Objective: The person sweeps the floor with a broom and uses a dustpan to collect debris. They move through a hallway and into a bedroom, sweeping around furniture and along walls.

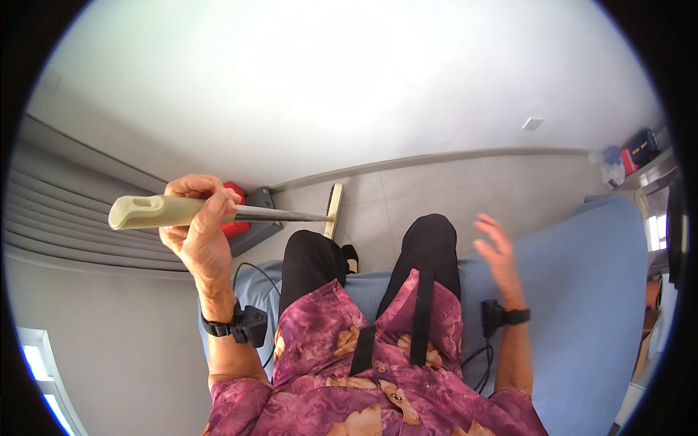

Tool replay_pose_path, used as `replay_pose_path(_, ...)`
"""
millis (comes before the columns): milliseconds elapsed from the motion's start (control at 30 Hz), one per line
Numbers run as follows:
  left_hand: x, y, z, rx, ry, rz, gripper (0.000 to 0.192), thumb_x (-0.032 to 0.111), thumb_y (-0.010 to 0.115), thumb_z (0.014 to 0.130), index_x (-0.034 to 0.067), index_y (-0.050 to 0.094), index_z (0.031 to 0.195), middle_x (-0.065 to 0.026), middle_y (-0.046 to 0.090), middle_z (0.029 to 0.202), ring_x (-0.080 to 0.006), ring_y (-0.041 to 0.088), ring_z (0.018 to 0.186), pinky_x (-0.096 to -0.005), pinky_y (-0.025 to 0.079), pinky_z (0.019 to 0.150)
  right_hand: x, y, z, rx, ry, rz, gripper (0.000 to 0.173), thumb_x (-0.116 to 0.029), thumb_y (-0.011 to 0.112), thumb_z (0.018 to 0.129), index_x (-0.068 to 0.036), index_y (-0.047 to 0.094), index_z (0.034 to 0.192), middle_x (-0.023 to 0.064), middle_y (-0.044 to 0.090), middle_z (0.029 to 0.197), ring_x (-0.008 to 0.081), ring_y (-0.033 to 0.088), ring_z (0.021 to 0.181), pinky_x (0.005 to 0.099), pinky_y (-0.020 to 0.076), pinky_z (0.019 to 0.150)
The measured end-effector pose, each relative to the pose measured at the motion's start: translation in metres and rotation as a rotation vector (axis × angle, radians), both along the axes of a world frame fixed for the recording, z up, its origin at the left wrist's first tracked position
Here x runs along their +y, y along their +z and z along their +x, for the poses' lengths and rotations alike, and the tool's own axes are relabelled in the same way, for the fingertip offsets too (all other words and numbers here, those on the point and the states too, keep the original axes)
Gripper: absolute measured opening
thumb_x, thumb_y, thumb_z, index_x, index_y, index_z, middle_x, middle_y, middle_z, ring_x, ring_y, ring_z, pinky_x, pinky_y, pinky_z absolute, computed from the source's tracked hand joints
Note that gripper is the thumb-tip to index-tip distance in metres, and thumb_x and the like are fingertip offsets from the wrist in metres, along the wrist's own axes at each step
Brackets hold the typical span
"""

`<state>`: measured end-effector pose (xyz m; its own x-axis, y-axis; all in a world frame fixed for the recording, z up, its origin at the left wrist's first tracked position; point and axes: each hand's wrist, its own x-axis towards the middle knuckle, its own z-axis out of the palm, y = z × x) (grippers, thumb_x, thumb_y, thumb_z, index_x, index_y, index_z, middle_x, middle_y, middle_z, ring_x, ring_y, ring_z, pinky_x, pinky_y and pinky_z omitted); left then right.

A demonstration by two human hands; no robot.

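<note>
My left hand (204,218) grips a broom by the cream plastic end of its handle (147,212). From there the metal shaft (272,214) runs away to the right and down towards the floor. At its far end the pale broom head (334,210), with dark bristles along one side, rests on the floor tiles. My right hand (496,245) is held above the blue bedcover, its fingers apart and nothing in them; it looks slightly blurred. Each wrist wears a black strapped device.
Under me is a bed with a blue cover (567,283). A grey case (259,229) and a red object (235,210) stand by the curtain (92,201). A white wall (381,82) rises ahead. Bags and boxes (627,155) sit far right. Cables (482,370) hang near both arms.
</note>
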<state>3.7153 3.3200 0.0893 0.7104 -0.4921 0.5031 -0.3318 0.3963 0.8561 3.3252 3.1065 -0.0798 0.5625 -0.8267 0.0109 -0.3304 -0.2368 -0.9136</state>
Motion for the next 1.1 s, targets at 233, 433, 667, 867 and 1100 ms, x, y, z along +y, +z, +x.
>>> replay_pose_path(233, 0.001, -0.007, 0.011, -0.057, -0.098, -0.015, 0.031, 0.017, 0.076, 0.081, -0.002, 0.059, 0.098, -0.0133, 0.059, 0.084, -0.0206, 0.057, 0.071, -0.0395, 0.052, 0.073, -0.004, -0.001, -0.171, 0.609, -0.516, -0.348, 0.04, -0.02, 0.06, 0.096, -0.002, 0.059, 0.132, 0.0157, 0.047, 0.149, 0.0313, 0.04, 0.139, 0.0417, 0.0309, 0.116)
replay_pose_path(433, -0.028, -0.043, 0.009, 0.081, -0.145, 0.034, 0.02, 0.006, 0.07, 0.08, 0.003, 0.051, 0.079, -0.0082, 0.05, 0.07, -0.0171, 0.046, 0.058, -0.0335, 0.043, 0.058, 0.041, -0.061, -0.268, 1.033, -0.746, -0.691, 0.05, -0.034, 0.051, 0.104, -0.006, 0.048, 0.145, 0.0149, 0.039, 0.155, 0.0338, 0.036, 0.142, 0.0467, 0.0271, 0.117)
replay_pose_path(667, -0.034, -0.029, 0.025, -0.01, 0.086, -0.006, 0.026, -0.003, 0.056, 0.083, 0.011, 0.041, 0.065, 0.0009, 0.034, 0.06, -0.0089, 0.028, 0.051, -0.0259, 0.027, 0.049, 0.047, -0.083, -0.274, 1.039, -0.84, -0.705, 0.053, -0.039, 0.043, 0.106, -0.008, 0.044, 0.149, 0.014, 0.039, 0.156, 0.0333, 0.037, 0.141, 0.0458, 0.028, 0.116)
replay_pose_path(867, -0.05, -0.036, 0.017, -0.143, 0.238, 0.051, 0.024, -0.006, 0.057, 0.081, 0.007, 0.044, 0.066, -0.0009, 0.038, 0.058, -0.0093, 0.031, 0.049, -0.0254, 0.028, 0.047, 0.049, -0.087, -0.262, 1.002, -0.833, -0.689, 0.05, -0.036, 0.044, 0.106, -0.007, 0.046, 0.148, 0.0141, 0.041, 0.155, 0.0323, 0.039, 0.141, 0.0439, 0.0292, 0.115)
replay_pose_path(1100, -0.115, -0.071, -0.012, -0.078, 0.203, 0.098, 0.021, -0.011, 0.059, 0.075, 0.004, 0.046, 0.068, -0.0044, 0.044, 0.058, -0.0111, 0.036, 0.049, -0.0271, 0.035, 0.048, 0.058, -0.073, -0.267, 1.12, -0.845, -0.717, 0.051, -0.034, 0.043, 0.106, -0.005, 0.045, 0.148, 0.015, 0.041, 0.155, 0.032, 0.039, 0.141, 0.0433, 0.0265, 0.116)
